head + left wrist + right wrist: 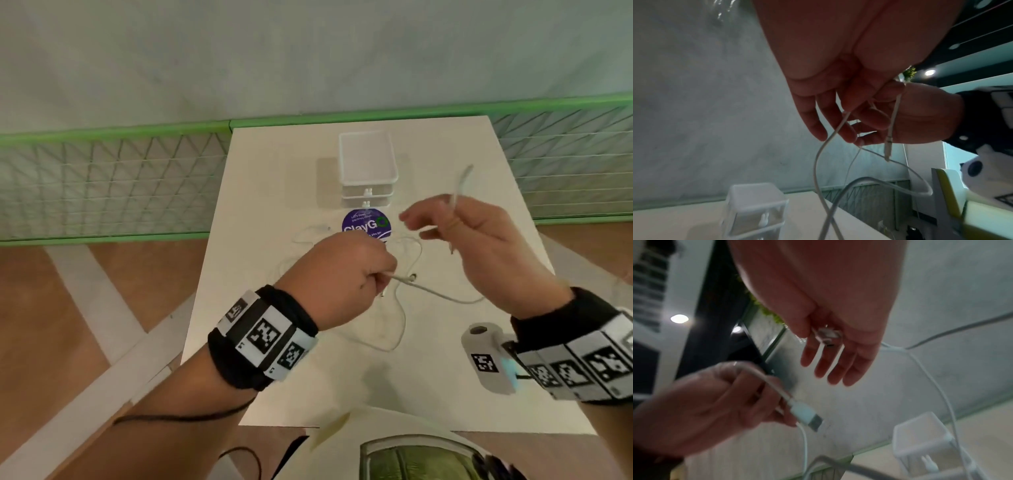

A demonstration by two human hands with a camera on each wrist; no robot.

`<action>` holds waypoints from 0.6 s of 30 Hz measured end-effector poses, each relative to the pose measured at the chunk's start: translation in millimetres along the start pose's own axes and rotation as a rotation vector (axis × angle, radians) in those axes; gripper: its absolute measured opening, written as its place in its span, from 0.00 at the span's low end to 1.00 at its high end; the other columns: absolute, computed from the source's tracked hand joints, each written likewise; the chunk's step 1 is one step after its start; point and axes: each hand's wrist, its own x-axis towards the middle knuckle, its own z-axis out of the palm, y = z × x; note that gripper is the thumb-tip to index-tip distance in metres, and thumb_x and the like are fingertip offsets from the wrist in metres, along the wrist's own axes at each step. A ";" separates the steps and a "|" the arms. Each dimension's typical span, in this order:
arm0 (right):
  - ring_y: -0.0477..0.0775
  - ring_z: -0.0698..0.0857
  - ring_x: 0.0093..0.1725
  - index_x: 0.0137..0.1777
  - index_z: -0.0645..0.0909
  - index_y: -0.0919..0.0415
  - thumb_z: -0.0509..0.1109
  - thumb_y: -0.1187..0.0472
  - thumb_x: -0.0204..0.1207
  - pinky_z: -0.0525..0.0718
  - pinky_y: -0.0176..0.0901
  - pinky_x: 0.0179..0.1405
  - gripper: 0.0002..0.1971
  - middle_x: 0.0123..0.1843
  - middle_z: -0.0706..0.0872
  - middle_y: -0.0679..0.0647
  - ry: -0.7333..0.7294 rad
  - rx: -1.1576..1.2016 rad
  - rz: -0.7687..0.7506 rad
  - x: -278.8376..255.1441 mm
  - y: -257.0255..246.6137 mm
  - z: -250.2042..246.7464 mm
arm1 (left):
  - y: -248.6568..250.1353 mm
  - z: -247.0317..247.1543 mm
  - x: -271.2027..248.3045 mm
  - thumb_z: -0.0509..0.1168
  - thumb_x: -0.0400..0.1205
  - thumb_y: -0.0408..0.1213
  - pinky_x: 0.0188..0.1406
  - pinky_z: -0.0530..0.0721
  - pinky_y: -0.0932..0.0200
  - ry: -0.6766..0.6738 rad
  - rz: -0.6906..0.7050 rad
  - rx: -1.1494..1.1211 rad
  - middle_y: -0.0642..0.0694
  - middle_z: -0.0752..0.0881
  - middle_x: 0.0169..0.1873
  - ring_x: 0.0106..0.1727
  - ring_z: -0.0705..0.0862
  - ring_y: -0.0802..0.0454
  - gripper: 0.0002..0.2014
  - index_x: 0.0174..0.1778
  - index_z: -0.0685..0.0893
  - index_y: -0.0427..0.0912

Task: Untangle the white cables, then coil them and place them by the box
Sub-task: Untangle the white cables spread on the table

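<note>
Here, above the table [260,192], the left hand [346,274] fists a white cable [442,297] near its USB plug [807,416]; the right hand [479,240] pinches another end, fingers loose. The clear drawer box [368,164] behind shows nothing inside.

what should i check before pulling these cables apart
1. Left hand grips a cable near its USB plug: ok.
2. Right hand pinches a cable: ok.
3. Cables free of each other: not ok, strands cross.
4. Slack left on table: ok, a loop lies there.
5. Box clear of the pull: cannot tell.
</note>
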 end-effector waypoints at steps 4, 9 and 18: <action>0.62 0.81 0.28 0.40 0.81 0.68 0.59 0.45 0.85 0.81 0.50 0.35 0.25 0.27 0.84 0.57 -0.245 -0.040 0.116 -12.5 -12.9 12.5 | -1.5 -18.5 14.6 0.55 0.66 0.28 0.35 0.80 0.49 0.141 -0.135 -0.114 0.42 0.85 0.26 0.32 0.81 0.46 0.12 0.28 0.84 0.36; 0.54 0.59 0.23 0.32 0.67 0.65 0.58 0.43 0.84 0.73 0.47 0.24 0.27 0.25 0.61 0.52 -0.325 0.303 0.308 -29.4 -16.2 16.3 | -17.3 -26.0 17.8 0.55 0.68 0.21 0.34 0.75 0.59 0.231 -0.246 -0.220 0.46 0.82 0.28 0.31 0.77 0.58 0.13 0.28 0.82 0.39; 0.49 0.66 0.21 0.46 0.79 0.61 0.61 0.60 0.83 0.73 0.42 0.20 0.08 0.29 0.69 0.53 -0.126 0.606 0.353 -15.3 -8.9 -14.5 | -73.4 -11.2 -13.9 0.63 0.84 0.28 0.50 0.78 0.76 0.340 -0.481 -0.205 0.54 0.85 0.54 0.56 0.83 0.66 0.12 0.54 0.84 0.49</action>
